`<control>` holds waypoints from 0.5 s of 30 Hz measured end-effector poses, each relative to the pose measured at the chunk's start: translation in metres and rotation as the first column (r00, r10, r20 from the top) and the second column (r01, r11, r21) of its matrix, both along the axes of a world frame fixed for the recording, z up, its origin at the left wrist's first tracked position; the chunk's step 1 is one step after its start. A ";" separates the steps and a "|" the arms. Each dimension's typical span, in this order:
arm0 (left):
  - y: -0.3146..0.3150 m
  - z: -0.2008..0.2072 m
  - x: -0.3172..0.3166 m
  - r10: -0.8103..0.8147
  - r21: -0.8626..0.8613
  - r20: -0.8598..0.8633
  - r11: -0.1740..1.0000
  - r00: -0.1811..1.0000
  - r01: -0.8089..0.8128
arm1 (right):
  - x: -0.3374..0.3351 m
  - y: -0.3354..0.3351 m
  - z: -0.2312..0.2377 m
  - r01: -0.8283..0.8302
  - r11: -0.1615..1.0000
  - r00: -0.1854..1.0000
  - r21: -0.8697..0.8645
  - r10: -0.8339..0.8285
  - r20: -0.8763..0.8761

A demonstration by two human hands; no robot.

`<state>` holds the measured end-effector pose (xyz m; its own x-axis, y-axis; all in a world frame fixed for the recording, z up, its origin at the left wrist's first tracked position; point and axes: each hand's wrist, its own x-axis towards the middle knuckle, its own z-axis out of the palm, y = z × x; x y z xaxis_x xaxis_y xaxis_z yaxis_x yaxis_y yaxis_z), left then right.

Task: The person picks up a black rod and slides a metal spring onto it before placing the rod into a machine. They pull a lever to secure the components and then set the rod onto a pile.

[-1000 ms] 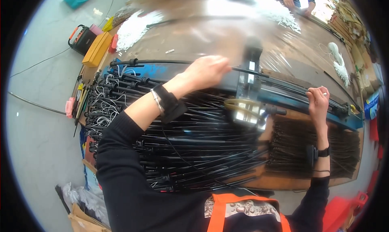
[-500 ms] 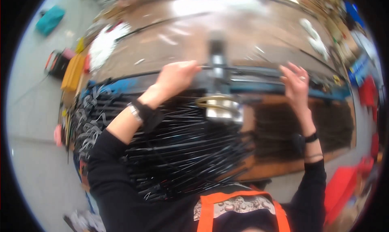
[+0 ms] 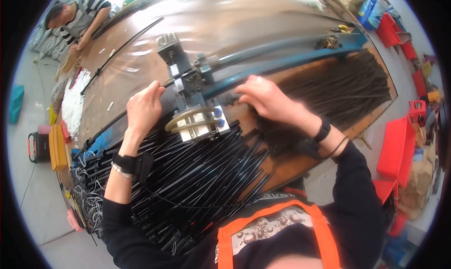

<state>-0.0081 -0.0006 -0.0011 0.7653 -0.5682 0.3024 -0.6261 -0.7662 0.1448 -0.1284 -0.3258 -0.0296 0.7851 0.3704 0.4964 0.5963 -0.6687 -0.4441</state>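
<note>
My left hand (image 3: 144, 107) is closed in a pinch just left of a metal bench machine (image 3: 190, 88). A thin dark rod (image 3: 117, 117) runs from it toward the lower left and, past the fingertips, toward the machine. The machine has a white metal block (image 3: 204, 130), blue fittings and a looped yellowish hose (image 3: 176, 124). My right hand (image 3: 267, 97) is closed at the machine's right side, beside a dark cylindrical part (image 3: 229, 98); what its fingers hold is hidden. Below the machine lies a heap of black rods (image 3: 188, 175), many with grey loops at their left ends.
A bundle of dark brown rods (image 3: 336, 83) lies at right, below a blue rail (image 3: 282, 69). White pieces (image 3: 73, 104) are piled at left. A co-worker (image 3: 82, 15) sits far left. Red bins (image 3: 397, 149) stand at right, a yellow box (image 3: 57, 146) at left.
The view has turned, bringing the co-worker into sight. My right hand has moved left from above the rail to the machine and closed. My left hand remains pinched beside the machine.
</note>
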 end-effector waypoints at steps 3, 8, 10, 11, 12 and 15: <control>-0.006 0.001 0.002 -0.027 -0.013 0.068 1.000 0.997 0.028 | 0.012 0.000 -0.016 -0.044 0.988 0.996 0.147 0.055 -0.073; -0.008 -0.007 0.013 -0.078 0.049 0.213 0.996 0.974 0.069 | 0.012 -0.009 -0.009 -0.011 0.967 0.975 0.253 0.067 -0.210; -0.002 -0.001 0.023 -0.212 0.110 0.283 0.976 0.936 0.187 | -0.012 -0.025 0.009 -0.044 0.955 0.985 -0.292 -0.008 -0.173; 0.001 -0.003 0.030 -0.267 0.142 0.323 0.962 0.908 0.233 | -0.033 -0.029 0.007 -0.075 0.953 0.979 -0.294 0.014 -0.205; 0.020 -0.006 0.043 -0.257 0.147 0.322 0.964 0.911 0.220 | -0.055 -0.031 0.005 -0.096 0.951 0.971 -0.294 0.024 -0.237; 0.083 -0.004 0.065 -0.350 0.181 0.455 0.937 0.819 0.300 | -0.075 -0.026 -0.013 -0.088 0.950 0.987 -0.299 0.043 -0.153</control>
<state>0.0573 0.0823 -0.0056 0.3085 -0.8034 0.5093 -0.8132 -0.5005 -0.2970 -0.2029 -0.3516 -0.0429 0.8086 0.5387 0.2365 0.5883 -0.7468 -0.3101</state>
